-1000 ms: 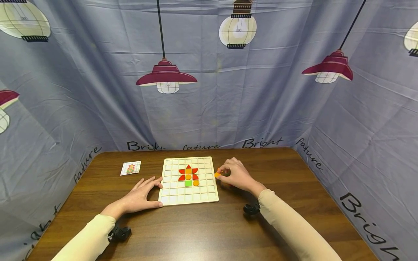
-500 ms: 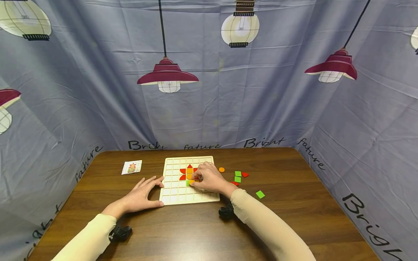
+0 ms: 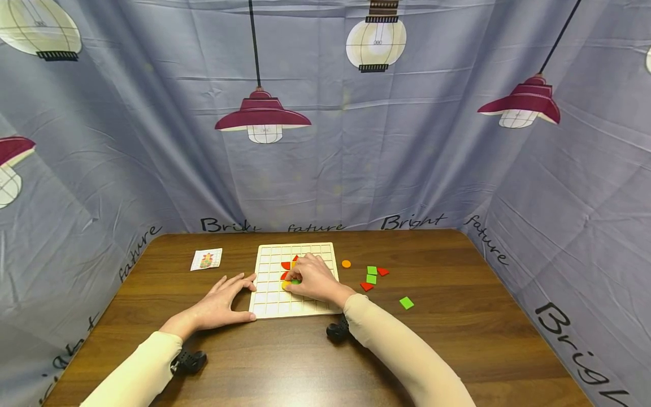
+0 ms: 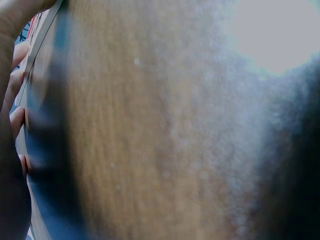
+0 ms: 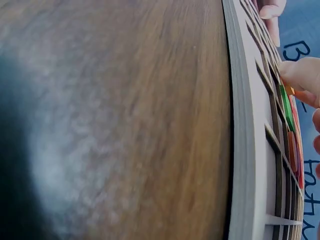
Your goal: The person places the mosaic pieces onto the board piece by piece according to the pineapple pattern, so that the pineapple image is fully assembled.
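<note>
A pale wooden grid board lies on the table. My left hand rests at its left side, fingers spread along the edge and thumb at the near corner. In the left wrist view those fingers touch the board's edge. Over the middle of the board, my right hand pinches an orange round tile low over a square, left of a green square tile. Red petal-shaped tiles show beyond the fingers; the hand hides the rest of the pattern. The right wrist view shows the thumb down at the tiles.
Right of the board lie an orange round tile, several green squares and red tiles. A small picture card with a pineapple-like pattern lies back left. A printed curtain hangs behind the wooden table.
My right hand came from the table at the right, orange round tile in its fingers, onto the board, then slid a little further left past the green square. The left hand stays put.
</note>
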The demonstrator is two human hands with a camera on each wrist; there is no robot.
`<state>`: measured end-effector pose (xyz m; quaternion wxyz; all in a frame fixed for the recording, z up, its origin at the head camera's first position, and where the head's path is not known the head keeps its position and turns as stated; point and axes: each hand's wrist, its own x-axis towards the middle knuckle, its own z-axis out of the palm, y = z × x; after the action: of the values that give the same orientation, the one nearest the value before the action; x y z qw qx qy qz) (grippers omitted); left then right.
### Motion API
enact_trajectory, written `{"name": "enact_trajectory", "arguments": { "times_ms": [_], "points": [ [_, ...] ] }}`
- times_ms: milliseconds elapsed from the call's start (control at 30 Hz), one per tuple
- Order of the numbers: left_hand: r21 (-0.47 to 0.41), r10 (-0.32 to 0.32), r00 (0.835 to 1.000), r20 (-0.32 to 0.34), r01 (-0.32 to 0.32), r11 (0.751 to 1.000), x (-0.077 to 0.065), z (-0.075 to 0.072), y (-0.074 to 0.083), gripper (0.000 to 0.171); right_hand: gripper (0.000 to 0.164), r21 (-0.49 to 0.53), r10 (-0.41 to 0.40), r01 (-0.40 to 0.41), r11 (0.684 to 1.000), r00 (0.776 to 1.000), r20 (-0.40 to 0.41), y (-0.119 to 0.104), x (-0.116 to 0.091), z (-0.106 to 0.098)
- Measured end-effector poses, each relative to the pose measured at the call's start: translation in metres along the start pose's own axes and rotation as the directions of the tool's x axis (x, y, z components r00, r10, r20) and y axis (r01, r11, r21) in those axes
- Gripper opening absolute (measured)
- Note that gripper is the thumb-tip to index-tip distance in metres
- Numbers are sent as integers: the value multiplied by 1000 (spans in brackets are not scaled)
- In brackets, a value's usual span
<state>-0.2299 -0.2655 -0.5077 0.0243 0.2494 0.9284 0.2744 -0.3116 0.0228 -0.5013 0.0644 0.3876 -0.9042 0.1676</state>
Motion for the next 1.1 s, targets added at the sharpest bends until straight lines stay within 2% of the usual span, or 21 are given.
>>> {"name": "enact_trajectory", "arguments": {
  "times_ms": [667, 833, 1100],
  "points": [
    [-1, -3, 1000, 2, 3, 1000, 0, 1, 2, 58, 18, 2, 8, -8, 1000, 1000, -25, -1, -2, 0],
    [5, -2, 1000, 0, 2, 1000, 0, 1, 1, 59, 17, 36, 25, -24, 999, 999, -41, 6, -3, -12],
    [3, -1, 1000, -8, 1, 1000, 0, 1, 0, 58, 17, 97, 100, -92, 991, 992, -82, 31, -10, -43]
  ]
}}
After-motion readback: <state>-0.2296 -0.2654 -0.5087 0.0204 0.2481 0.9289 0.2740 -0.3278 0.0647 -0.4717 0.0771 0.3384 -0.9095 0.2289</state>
